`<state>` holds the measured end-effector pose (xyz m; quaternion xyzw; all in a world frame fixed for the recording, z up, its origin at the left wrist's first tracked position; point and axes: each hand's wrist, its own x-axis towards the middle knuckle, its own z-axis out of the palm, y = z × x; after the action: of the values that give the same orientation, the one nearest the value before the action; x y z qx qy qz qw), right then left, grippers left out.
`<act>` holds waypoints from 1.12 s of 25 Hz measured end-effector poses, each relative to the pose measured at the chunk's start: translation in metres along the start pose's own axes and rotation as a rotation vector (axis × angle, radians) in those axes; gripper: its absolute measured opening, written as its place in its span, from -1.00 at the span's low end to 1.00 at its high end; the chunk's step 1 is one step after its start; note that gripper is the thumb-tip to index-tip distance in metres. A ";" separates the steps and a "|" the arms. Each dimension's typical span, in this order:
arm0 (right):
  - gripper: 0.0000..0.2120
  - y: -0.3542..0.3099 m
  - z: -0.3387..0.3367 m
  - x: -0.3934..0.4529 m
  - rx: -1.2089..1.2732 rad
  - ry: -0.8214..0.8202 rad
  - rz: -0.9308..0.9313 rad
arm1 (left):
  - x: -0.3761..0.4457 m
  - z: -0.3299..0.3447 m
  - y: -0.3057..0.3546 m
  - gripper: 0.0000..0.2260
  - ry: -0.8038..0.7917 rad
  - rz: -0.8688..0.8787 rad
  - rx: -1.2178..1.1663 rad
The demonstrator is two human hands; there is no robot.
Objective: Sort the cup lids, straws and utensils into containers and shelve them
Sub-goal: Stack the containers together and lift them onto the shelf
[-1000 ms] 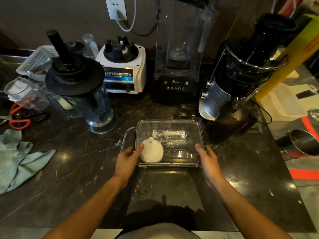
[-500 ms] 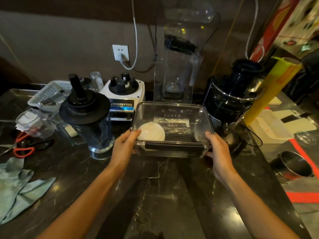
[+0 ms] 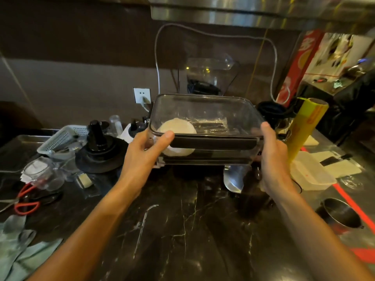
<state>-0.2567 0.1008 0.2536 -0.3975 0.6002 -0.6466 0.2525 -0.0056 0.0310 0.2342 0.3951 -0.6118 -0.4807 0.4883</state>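
With the left hand (image 3: 142,153) and right hand (image 3: 272,157) gripping the clear container (image 3: 205,110) of lids (image 3: 176,128) above the counter (image 3: 182,230), shelving is apparently underway, needing a level lift to the steel shelf (image 3: 233,15).

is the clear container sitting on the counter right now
No, both the left hand and the right hand grip the clear container by its ends, lifted above the dark counter.
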 end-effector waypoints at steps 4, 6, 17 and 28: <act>-0.50 -0.037 -0.015 0.004 0.006 0.048 -0.084 | 0.001 -0.004 0.048 -0.53 -0.061 0.128 0.081; -0.48 -0.061 -0.023 0.005 -0.017 0.044 -0.145 | 0.002 -0.004 0.067 -0.53 -0.039 0.186 0.092; -0.55 -0.150 -0.058 0.011 -0.007 -0.107 -0.472 | 0.004 0.007 0.142 -0.54 0.139 0.404 0.033; -0.51 -0.204 -0.102 0.058 0.012 -0.105 -0.619 | 0.035 0.045 0.227 -0.54 0.149 0.551 0.114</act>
<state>-0.3415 0.1435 0.4691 -0.5926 0.4328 -0.6751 0.0766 -0.0606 0.0581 0.4602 0.2749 -0.6847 -0.2644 0.6211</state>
